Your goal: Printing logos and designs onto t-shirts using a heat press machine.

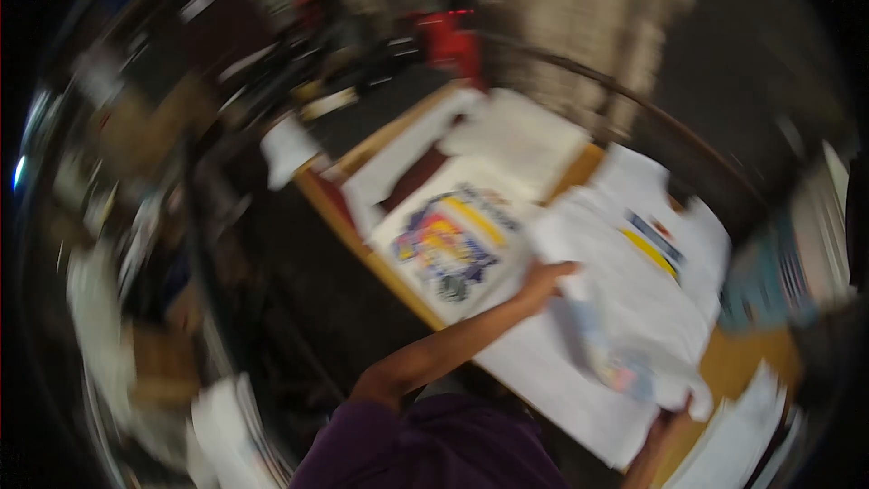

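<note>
My left hand [545, 282] grips the edge of a white printed shirt [605, 349] that lies partly folded over, showing a pale blue print. My right hand [670, 418], at the lower right, is closed on the same shirt's other corner. Under and above it is a white T-shirt [683, 231] with a yellow and dark-blue stripe print. Left of my left hand, a white sheet or fabric [444, 249] bears a colourful printed design. All this rests on a wooden table [738, 353]. Motion blurs the picture.
More white pieces [511, 127] lie at the table's back. Stacks of printed pieces stand at the right [787, 258] and lower left [226, 426]. A red object [451, 54], a metal rail [652, 104] and cluttered boxes [163, 362] surround the table.
</note>
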The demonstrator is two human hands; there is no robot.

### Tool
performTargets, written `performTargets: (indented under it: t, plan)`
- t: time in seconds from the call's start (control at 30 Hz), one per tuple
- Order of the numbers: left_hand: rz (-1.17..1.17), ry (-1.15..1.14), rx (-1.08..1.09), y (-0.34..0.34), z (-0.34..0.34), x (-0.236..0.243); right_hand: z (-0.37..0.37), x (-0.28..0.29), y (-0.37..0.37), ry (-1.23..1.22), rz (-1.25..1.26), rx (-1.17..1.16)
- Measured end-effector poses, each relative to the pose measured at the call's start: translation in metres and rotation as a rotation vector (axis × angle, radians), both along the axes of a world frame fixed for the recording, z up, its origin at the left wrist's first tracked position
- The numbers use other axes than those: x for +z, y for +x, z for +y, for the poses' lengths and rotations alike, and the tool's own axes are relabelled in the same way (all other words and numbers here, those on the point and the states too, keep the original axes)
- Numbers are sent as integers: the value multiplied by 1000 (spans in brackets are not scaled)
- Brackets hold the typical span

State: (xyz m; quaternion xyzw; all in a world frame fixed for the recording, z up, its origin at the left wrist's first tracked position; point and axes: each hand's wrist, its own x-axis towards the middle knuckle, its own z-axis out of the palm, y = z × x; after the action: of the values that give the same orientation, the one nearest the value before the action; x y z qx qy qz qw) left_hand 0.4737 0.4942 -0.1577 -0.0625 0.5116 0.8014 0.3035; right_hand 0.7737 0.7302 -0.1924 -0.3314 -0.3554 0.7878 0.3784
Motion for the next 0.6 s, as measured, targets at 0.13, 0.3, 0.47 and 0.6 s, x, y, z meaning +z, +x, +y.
performTargets:
  t: [0.13,0.3,0.47,0.6]
  plan:
    - [172,284,-95,-12,-26,85,8,15,-130,62,38,442]
    - [322,333,158,51,-186,156,-49,65,-221,186,120,863]
    - [443,229,702,191,-313,171,-166,120,-314,303,273,1272]
    - [259,-11,981,331,-364,188,-311,170,-334,371,455,1544]
